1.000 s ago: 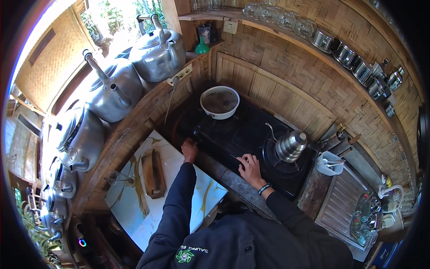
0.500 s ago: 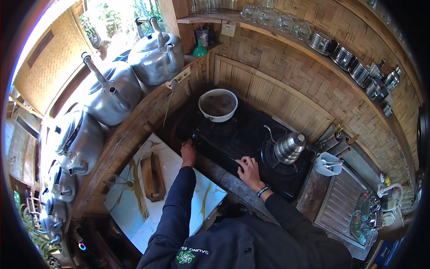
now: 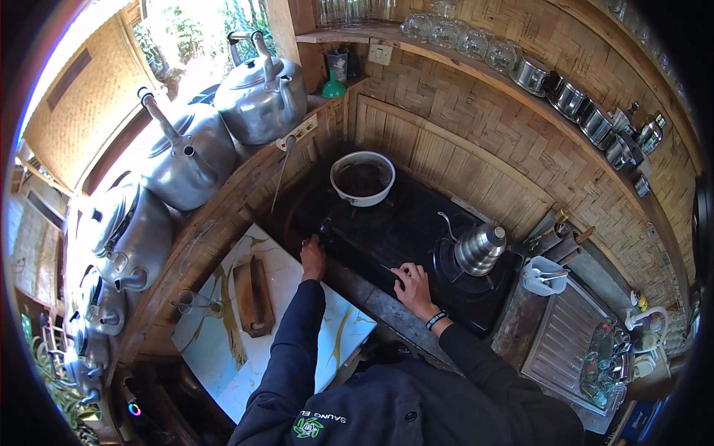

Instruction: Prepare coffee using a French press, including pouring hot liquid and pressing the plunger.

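Observation:
My left hand [image 3: 313, 260] is at the front left edge of the black gas stove [image 3: 357, 230], its fingers curled in beside a small black stove part. What those fingertips hold, if anything, is hidden. Resting on the stove's front edge is my right hand [image 3: 413, 286], fingers apart and holding nothing. A white pot [image 3: 363, 200] with a dark inside sits on the left burner. On the right burner stands a silver gooseneck kettle [image 3: 480, 250], apart from my right hand.
Large aluminium kettles [image 3: 190, 156] line the ledge at left. A marbled board [image 3: 338, 316] bears a brown wooden block [image 3: 253, 297]. At right, a white container [image 3: 544, 275] with utensils stands by a steel sink [image 3: 569, 334] holding glassware. Cups and glasses fill the wall shelf [image 3: 535, 93].
The inside of the white pot looks darker and less hazy now. Both hands have stayed in nearly the same places.

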`<action>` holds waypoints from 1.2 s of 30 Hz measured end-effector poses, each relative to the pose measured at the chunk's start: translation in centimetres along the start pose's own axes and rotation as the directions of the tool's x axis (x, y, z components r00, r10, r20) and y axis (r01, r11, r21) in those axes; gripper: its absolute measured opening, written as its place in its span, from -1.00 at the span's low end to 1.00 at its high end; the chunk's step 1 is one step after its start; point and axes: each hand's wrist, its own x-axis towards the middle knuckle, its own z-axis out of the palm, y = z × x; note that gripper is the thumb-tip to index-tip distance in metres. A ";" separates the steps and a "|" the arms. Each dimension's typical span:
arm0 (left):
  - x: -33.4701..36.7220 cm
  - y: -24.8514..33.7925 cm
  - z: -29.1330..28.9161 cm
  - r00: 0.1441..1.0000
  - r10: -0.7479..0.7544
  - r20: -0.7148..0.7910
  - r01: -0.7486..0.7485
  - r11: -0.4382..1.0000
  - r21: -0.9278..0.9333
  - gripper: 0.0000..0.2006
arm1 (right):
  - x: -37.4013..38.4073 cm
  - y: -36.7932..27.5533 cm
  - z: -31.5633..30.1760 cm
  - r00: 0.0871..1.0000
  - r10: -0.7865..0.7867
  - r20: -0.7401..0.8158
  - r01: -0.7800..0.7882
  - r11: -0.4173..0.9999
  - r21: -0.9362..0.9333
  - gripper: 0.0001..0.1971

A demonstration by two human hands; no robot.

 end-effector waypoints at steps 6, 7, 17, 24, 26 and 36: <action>0.0 0.2 0.1 1.000 0.012 0.005 -0.012 1.000 0.008 -0.85 | -0.1 0.3 0.1 1.000 0.005 -0.003 -0.005 1.000 -0.005 -0.68; 0.0 0.3 0.0 1.000 0.014 0.007 -0.014 1.000 0.007 -0.85 | -0.1 0.4 0.1 1.000 0.005 -0.005 -0.005 1.000 -0.005 -0.68; 0.0 0.3 -0.3 1.000 -0.012 0.029 0.011 1.000 0.020 -0.86 | 0.2 0.2 0.2 1.000 0.002 -0.010 -0.002 1.000 0.018 -0.71; -3.0 1.9 -0.5 0.980 0.128 -0.152 -0.132 0.991 -0.014 -0.71 | 4.6 -0.9 3.4 0.952 0.296 0.081 -0.307 0.902 0.302 -0.83; -4.5 2.8 -0.7 0.997 0.038 -0.068 -0.049 0.987 -0.156 -0.71 | 7.1 -2.1 4.6 0.886 0.387 0.256 -0.464 0.739 0.489 -0.81; -5.8 6.8 -7.2 0.825 -0.315 0.468 0.531 0.151 -0.834 -0.66 | 17.8 -6.7 8.1 0.623 0.294 0.725 -0.501 -0.562 0.658 -0.65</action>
